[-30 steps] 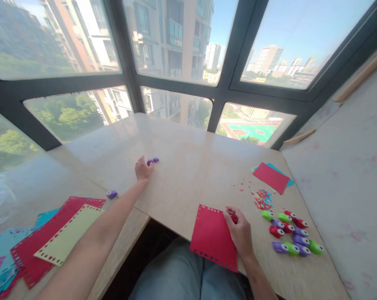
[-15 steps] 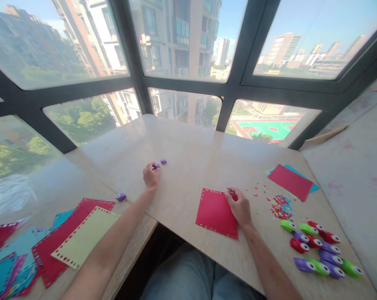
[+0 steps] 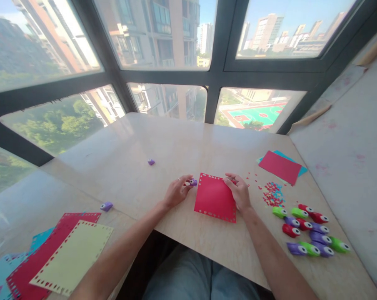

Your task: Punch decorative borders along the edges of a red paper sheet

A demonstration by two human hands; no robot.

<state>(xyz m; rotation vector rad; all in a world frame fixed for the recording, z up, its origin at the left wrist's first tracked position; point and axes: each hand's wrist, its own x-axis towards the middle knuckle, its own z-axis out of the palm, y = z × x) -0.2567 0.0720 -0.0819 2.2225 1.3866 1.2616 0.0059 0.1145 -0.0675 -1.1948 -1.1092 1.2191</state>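
Since the earlier frames the left hand [image 3: 176,192] has come back from the far middle of the table [image 3: 176,141] toward the centre of the frame, bringing a small purple punch [image 3: 193,182] with it, while one purple punch of the pair it reached for is left behind at upper centre-left [image 3: 151,162]. The left hand now pinches the small purple punch between thumb and fingertips, just at the left edge of the red paper sheet [image 3: 215,196], near its upper left corner. The right hand [image 3: 239,193] rests on the right edge of the same sheet, its fingers curled closed around a small red punch [image 3: 233,181] of which only a sliver shows. The sheet lies flat in the middle of the frame, with a row of punched holes along its edges. To the right of it lies a scatter of red and blue paper bits [image 3: 272,193], and beyond that, at right centre, a red sheet on a blue one [image 3: 279,166]. A cluster of green, red and purple punches [image 3: 307,229] sits at lower right. Another purple punch [image 3: 106,206] lies at left centre, above a stack of punched red, yellow and blue sheets [image 3: 66,258] at lower left.
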